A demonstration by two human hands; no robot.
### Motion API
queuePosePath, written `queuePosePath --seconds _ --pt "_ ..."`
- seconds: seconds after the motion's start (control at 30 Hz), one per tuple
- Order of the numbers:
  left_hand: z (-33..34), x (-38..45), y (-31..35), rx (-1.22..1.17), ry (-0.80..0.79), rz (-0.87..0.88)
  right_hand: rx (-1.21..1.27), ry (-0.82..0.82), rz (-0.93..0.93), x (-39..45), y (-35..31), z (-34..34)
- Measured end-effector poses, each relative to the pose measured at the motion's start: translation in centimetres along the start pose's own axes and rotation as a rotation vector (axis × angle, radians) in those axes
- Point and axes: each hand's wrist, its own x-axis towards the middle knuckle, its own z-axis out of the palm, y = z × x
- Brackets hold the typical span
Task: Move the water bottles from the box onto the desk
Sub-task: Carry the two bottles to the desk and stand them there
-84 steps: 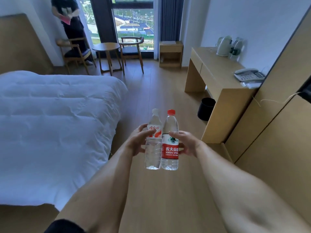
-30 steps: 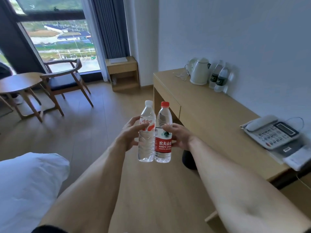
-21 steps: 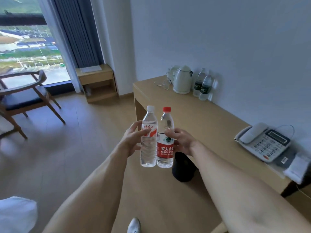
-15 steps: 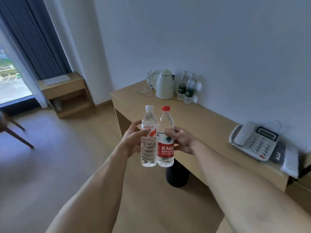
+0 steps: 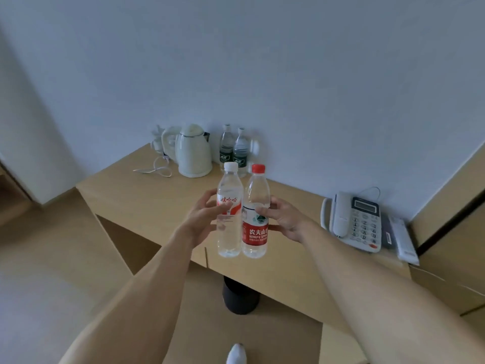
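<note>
I hold two clear water bottles upright and side by side, in the air above the near part of the wooden desk (image 5: pixel 157 203). My left hand (image 5: pixel 200 219) grips the white-capped bottle (image 5: pixel 229 232) with a red and white label. My right hand (image 5: pixel 284 219) grips the red-capped bottle (image 5: pixel 255 232) with a red label. The two bottles touch each other. The box is out of view.
At the back of the desk stand a white kettle (image 5: pixel 193 151) with a loose cord and two green-labelled bottles (image 5: pixel 233 151). A white telephone (image 5: pixel 353 222) lies at the right. A black bin (image 5: pixel 240 298) stands under the desk. A wooden cabinet (image 5: pixel 451 219) borders the right.
The view has turned from the room and the window to face the desk and wall, and the desk is closer. Both hands hold the same two bottles throughout.
</note>
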Motion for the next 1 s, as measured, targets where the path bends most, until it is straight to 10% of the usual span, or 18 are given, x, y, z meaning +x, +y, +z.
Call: queuePosePath --seconds 1.0 --pt "-2.6 29.7 1.7 0.438 -0.202 0.016 -0.310 0.443 -0.017 22.4 -2.3 -8.1"
